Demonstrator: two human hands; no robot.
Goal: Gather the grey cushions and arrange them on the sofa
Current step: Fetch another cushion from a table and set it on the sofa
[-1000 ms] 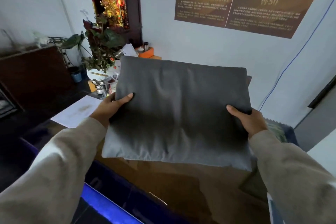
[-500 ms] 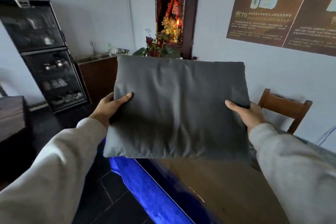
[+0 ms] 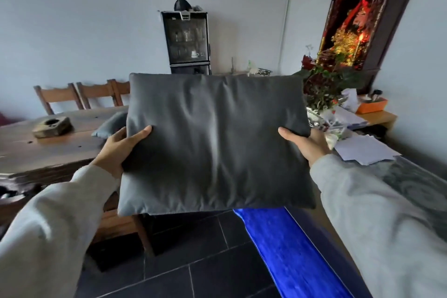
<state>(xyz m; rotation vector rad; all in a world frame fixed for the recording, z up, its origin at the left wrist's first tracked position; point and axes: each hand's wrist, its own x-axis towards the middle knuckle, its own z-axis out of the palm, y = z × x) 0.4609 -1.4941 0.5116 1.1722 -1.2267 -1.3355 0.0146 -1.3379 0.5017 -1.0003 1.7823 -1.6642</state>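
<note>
I hold a grey cushion (image 3: 217, 143) upright in front of me at chest height. My left hand (image 3: 118, 147) grips its left edge, thumb on the front. My right hand (image 3: 306, 145) grips its right edge the same way. A second grey cushion (image 3: 110, 124) lies on the wooden table (image 3: 43, 152) to the left, partly hidden behind my left hand and the held cushion. No sofa is in view.
Wooden chairs (image 3: 79, 95) stand behind the long table, which carries a wooden ashtray (image 3: 52, 126). A blue-edged table (image 3: 292, 251) runs along the right with papers (image 3: 362, 150) and a plant (image 3: 324, 89). A glass cabinet (image 3: 186, 42) stands at the back wall. Dark tile floor (image 3: 193, 261) lies below.
My view has swung left across the room: the shrine and plant moved to the right, the wooden table and chairs came into view. Both hands keep the same grip on the cushion.
</note>
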